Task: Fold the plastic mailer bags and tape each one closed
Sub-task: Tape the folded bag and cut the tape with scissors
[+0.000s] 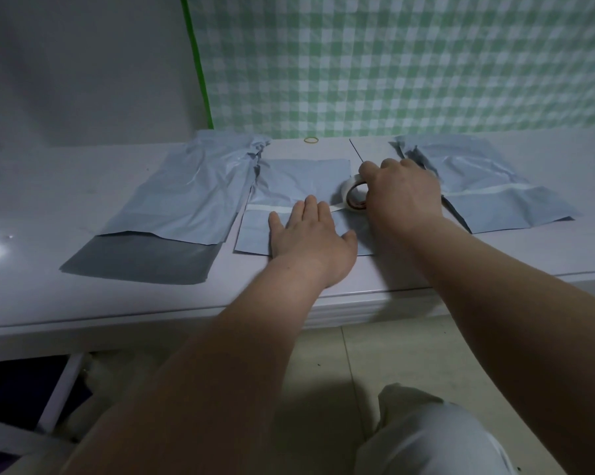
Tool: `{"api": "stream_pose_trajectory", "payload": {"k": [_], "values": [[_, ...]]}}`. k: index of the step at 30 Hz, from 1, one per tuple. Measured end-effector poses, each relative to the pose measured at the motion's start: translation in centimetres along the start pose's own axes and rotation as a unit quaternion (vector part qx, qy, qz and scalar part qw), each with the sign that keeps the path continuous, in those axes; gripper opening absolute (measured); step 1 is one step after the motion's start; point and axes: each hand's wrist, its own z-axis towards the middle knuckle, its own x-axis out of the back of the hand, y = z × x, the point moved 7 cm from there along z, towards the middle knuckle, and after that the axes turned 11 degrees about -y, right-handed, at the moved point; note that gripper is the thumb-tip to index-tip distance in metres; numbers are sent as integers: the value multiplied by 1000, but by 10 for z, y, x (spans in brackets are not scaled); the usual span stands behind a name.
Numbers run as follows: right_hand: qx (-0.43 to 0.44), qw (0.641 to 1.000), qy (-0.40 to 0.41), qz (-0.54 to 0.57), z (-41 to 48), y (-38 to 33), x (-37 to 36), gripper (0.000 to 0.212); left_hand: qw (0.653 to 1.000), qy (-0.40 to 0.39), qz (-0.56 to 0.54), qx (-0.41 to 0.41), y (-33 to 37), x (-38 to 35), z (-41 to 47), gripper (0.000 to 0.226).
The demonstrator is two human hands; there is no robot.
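A folded pale blue mailer bag (296,181) lies in the middle of the white table, with a strip of white tape (268,208) running across its fold. My left hand (311,236) presses flat on that bag and tape, fingers straight. My right hand (400,192) grips a roll of white tape (352,193) standing on the bag's right end, the tape still joined to the strip. An unfolded mailer (183,200) with its dark grey inner flap lies to the left. A folded, taped mailer (487,190) lies on the right.
A yellow rubber band (311,140) lies near the back edge of the table (49,303). A green checked cloth (409,63) hangs behind. My knee (426,437) shows below the table's front edge, over a tiled floor.
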Motion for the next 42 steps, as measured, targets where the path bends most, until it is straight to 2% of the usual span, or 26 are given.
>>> {"api": "stream_pose_trajectory", "payload": {"k": [5,13,16,21,28,33,42], "values": [[18,1000,-9,-1,0,-8,0,29,1000,10,15,-2,2,4,0,66],[25,998,-6,54,7,-5,-7,37,998,30,-2,-61,18,3,4,65],[-4,992,-2,126,11,7,-16,29,998,21,-3,-53,17,2,5,70],[4,988,12,152,13,11,-13,21,999,9,7,-43,19,1,5,71],[13,993,25,118,14,18,-5,28,999,-11,25,-32,18,-1,3,72],[22,998,27,42,12,19,-1,27,999,-17,37,-25,18,-1,2,72],[24,999,36,17,12,23,4,27,998,-7,51,-20,19,1,3,69]]}}
